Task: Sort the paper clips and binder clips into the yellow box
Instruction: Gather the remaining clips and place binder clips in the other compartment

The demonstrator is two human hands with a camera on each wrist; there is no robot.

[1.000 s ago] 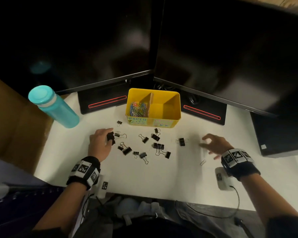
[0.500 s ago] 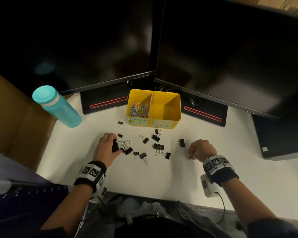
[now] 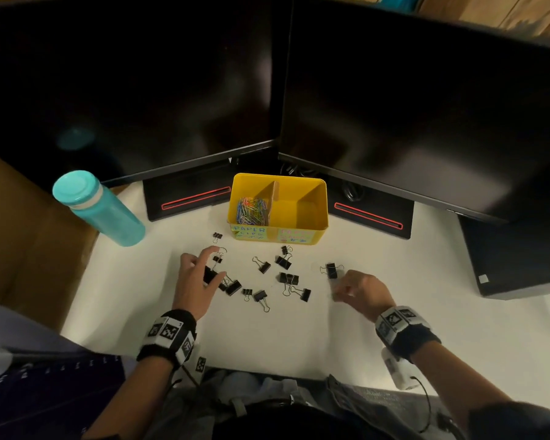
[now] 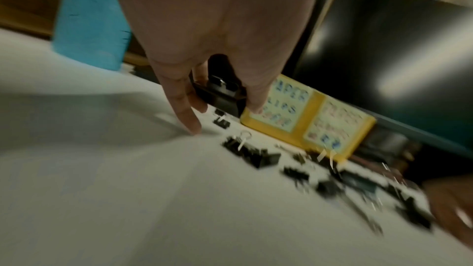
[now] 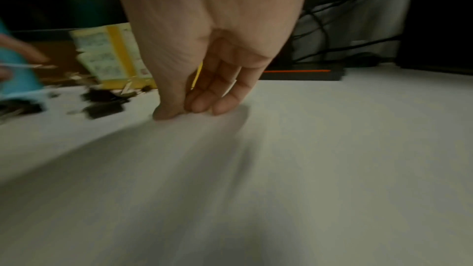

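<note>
The yellow box [image 3: 311, 198] stands at the back of the white desk, with coloured paper clips [image 3: 251, 211] in its left compartment. Several black binder clips [image 3: 288, 277] lie scattered in front of it. My left hand [image 3: 211, 271] grips a black binder clip [image 4: 217, 96] between thumb and fingers, its forefinger stretched towards another small clip [image 3: 218, 258]. My right hand [image 3: 337, 292] has thumb and fingertips [image 5: 202, 106] pinched together on the desk, just below a binder clip [image 3: 331, 269]. A silver paper clip lay there earlier and is hidden now.
A teal bottle [image 3: 99, 208] stands at the back left beside a brown cardboard box [image 3: 29, 249]. Two dark monitors [image 3: 394, 106] hang over the desk, their bases [image 3: 188, 198] flanking the yellow box. A dark case [image 3: 515, 258] sits at the right.
My right hand moved left from an open spread to a pinch on the desk where the silver paper clip lay. My left hand kept its binder clip and stretched a finger forward.
</note>
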